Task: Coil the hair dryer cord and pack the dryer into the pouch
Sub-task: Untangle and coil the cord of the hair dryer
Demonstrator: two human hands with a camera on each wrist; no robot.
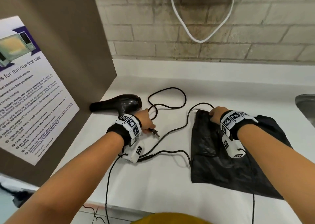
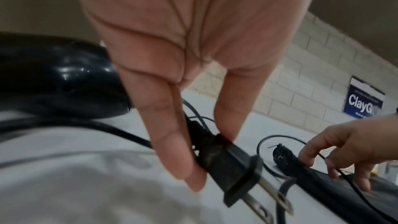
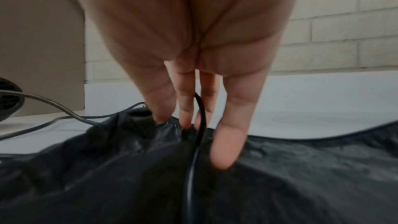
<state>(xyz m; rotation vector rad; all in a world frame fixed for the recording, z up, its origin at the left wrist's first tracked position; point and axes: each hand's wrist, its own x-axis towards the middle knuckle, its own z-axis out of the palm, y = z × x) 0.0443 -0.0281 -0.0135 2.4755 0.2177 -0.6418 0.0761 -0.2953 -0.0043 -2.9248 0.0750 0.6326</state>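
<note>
A glossy black plastic hair dryer (image 1: 117,103) lies on its side at the far left of the white surface (image 1: 170,181), its nozzle end against the brown panel (image 1: 68,44) that carries a printed microwave-use notice (image 1: 25,90). Its black cord (image 1: 167,96) runs loose over the surface in open loops between the dryer and the flat black drawstring pouch (image 1: 221,164), which lies to the right, near the front edge.

The left hand (image 1: 146,121) is just near of the dryer's handle and holds the black two-pronged plug (image 2: 237,166) at the cord's end. In the left wrist view the fingers (image 2: 172,151) and thumb are clamped on the plug body, with the metal prongs pointing away from the hand towards the right.

The right hand (image 1: 215,115) rests on the far left corner of the pouch, at its gathered mouth. In the right wrist view its fingers (image 3: 228,142) point straight down, slightly apart, with the tips pressing into the bunched fabric (image 3: 150,159); a thin black cable (image 3: 198,125) passes between two of them, and it seems to be the wrist camera's lead rather than the drawstring, though the blur leaves that unsure.

A white cable (image 1: 201,36) hangs in a loop on the pale brick wall (image 1: 255,27) beyond.
</note>
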